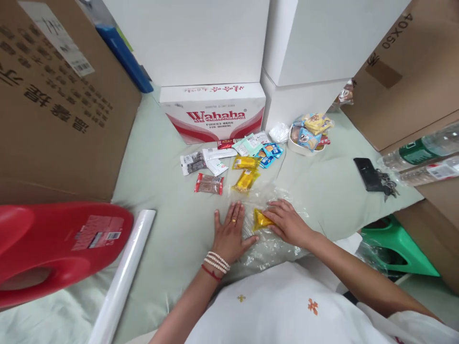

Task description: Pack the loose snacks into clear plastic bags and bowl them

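My left hand (231, 231) lies flat, fingers stretched out, on the left side of a clear plastic bag (263, 251) spread on the pale green cloth. My right hand (289, 222) has its fingers closed on a yellow-wrapped snack packet (261, 219) resting on that bag. Just beyond the bag are two more yellow snack packets (245, 180). A red-and-brown snack packet (209, 183) sits farther left. Behind these, white sachets (219, 153), a packet with dark contents (192, 163), a pale green packet (248, 145) and blue packets (269, 154) lie in a loose group.
A Wahaha carton (217, 114) and white boxes stand at the back. Right of them is a white bowl of snacks (304, 149). A black phone-like object (366, 174) with keys and plastic bottles (425, 152) are at right. A red jug (64, 243) and white roll (125, 277) are left.
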The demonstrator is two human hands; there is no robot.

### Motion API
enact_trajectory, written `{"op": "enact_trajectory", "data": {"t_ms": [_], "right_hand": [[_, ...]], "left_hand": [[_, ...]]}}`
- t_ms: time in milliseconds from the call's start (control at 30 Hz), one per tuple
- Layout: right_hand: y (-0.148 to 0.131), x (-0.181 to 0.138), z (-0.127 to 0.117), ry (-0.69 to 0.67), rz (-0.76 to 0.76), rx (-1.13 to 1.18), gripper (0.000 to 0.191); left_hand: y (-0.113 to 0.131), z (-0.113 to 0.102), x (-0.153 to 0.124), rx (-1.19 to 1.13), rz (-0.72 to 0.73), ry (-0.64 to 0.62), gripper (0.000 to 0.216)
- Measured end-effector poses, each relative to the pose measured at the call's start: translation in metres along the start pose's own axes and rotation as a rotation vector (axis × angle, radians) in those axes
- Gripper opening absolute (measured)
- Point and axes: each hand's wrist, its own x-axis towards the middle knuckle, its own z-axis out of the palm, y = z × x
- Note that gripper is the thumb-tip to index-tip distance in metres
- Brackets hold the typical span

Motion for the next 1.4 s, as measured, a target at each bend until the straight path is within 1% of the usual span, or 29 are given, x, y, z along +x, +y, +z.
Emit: {"op": "enact_trajectory", "data": {"t_ms": [67,100,200,267,333,367,400,467,533,600,667,700,800,867,933,1033,1067,1133,1167,1200,1233,1267,1300,1333,1367,1400], "right_hand": [[0.0,0.005,-0.001,0.065,-0.017,-0.002,0.038],[0.001,0.007,0.0,0.076,-0.033,-0.004,0.037],[0.003,0.011,0.001,0.049,-0.058,-0.019,0.037],[0.005,0.002,-0.003,0.058,-0.049,0.0,0.039],[0.006,-0.016,-0.011,0.109,-0.055,0.077,0.046],[0.007,-0.028,-0.016,0.119,-0.071,0.13,0.05],[0.007,-0.042,-0.021,0.105,-0.092,0.179,0.052],[0.009,-0.068,-0.026,0.01,-0.126,0.235,0.052],[0.012,-0.088,-0.022,-0.079,-0.13,0.229,0.045],[0.017,-0.099,-0.015,-0.083,-0.116,0.237,0.03],[0.023,-0.098,-0.011,-0.05,-0.101,0.322,0.019],[0.026,-0.095,-0.013,-0.039,-0.092,0.385,0.017],[0.036,-0.073,-0.03,-0.021,-0.019,0.528,0.023],[0.045,-0.053,-0.043,0.023,0.083,0.538,0.029],[0.054,-0.032,-0.053,0.049,0.193,0.474,0.03],[0.064,-0.003,-0.058,0.026,0.347,0.207,0.024],[0.066,0.005,-0.06,0.036,0.388,0.097,0.024],[0.065,0.02,-0.062,0.124,0.411,-0.068,0.028],[0.062,0.027,-0.063,0.182,0.38,-0.106,0.031],[0.06,0.035,-0.064,0.229,0.326,-0.117,0.035],[0.057,0.043,-0.063,0.257,0.268,-0.111,0.041],[0.055,0.053,-0.061,0.261,0.221,-0.1,0.048],[0.053,0.063,-0.058,0.241,0.197,-0.089,0.058],[0.052,0.074,-0.055,0.198,0.203,-0.083,0.069],[0.051,0.084,-0.051,0.14,0.23,-0.08,0.078],[0.051,0.093,-0.049,0.076,0.264,-0.079,0.082]], "left_hand": [[-0.002,0.002,0.001,0.003,0.004,-0.003,0.099],[-0.003,0.002,0.001,-0.001,0.012,-0.002,0.099],[-0.009,-0.005,-0.003,-0.038,0.035,0.038,0.093],[-0.014,-0.016,-0.012,-0.083,0.056,0.106,0.081],[-0.019,-0.029,-0.028,-0.157,0.139,0.147,0.073],[-0.021,-0.035,-0.037,-0.207,0.213,0.129,0.072],[-0.023,-0.038,-0.047,-0.26,0.287,0.083,0.071],[-0.026,-0.04,-0.063,-0.329,0.371,-0.03,0.065],[-0.03,-0.036,-0.071,-0.34,0.369,-0.103,0.05],[-0.033,-0.03,-0.07,-0.345,0.343,-0.115,0.032],[-0.035,-0.028,-0.062,-0.406,0.305,-0.09,0.024],[-0.035,-0.029,-0.056,-0.459,0.267,-0.07,0.022],[-0.034,-0.037,-0.035,-0.634,0.065,-0.001,0.019],[-0.035,-0.041,-0.018,-0.69,-0.078,0.041,0.021],[-0.039,-0.041,0.0,-0.669,-0.201,0.098,0.023],[-0.049,-0.038,0.021,-0.521,-0.373,0.24,0.022],[-0.052,-0.039,0.023,-0.452,-0.415,0.308,0.024],[-0.05,-0.044,0.021,-0.287,-0.451,0.501,0.022],[-0.045,-0.048,0.018,-0.211,-0.429,0.609,0.019],[-0.036,-0.052,0.013,-0.152,-0.364,0.697,0.019],[-0.025,-0.056,0.009,-0.116,-0.264,0.755,0.021],[-0.011,-0.059,0.006,-0.12,-0.113,0.737,0.026],[0.003,-0.059,0.005,-0.148,0.07,0.654,0.031],[0.018,-0.057,0.006,-0.162,0.216,0.554,0.037],[0.03,-0.054,0.008,-0.143,0.297,0.461,0.04],[0.04,-0.048,0.012,-0.105,0.324,0.385,0.041]]}}
